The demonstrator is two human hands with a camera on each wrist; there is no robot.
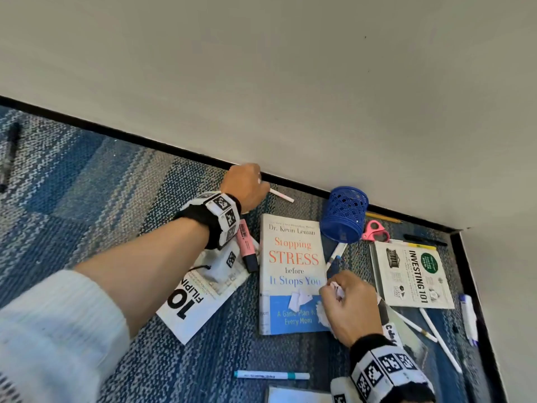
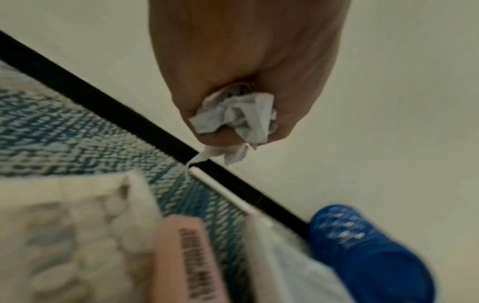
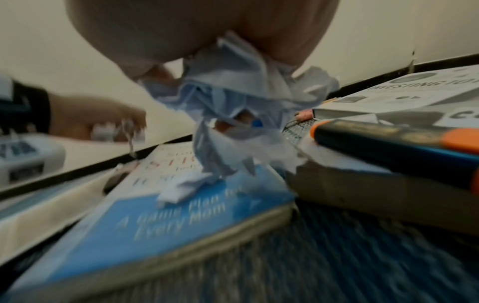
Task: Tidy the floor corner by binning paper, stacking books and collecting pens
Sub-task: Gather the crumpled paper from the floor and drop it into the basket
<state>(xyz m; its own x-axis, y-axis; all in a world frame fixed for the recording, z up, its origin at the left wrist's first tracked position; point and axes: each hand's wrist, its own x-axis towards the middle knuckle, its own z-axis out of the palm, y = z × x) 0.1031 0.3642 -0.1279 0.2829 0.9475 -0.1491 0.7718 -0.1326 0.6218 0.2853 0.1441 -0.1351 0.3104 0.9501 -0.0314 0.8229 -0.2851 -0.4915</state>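
Crumpled white paper scraps (image 3: 233, 98) bunched in right hand (image 1: 348, 306), lower right; left hand (image 1: 245, 186) fisted round paper wad (image 2: 235, 114) by black skirting (image 1: 145, 142). Paper-gathering step. Loose torn scrap (image 1: 300, 298) on blue-white paperback (image 1: 292, 274) next; bin unseen.

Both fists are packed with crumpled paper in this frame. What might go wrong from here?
1. The right hand grips an overfull paper wad; trailing shreds may drop, and one scrap already lies on the Stopping Stress book.
2. The left hand holds crumpled paper just above a white pen, and might nudge it along the baseboard.
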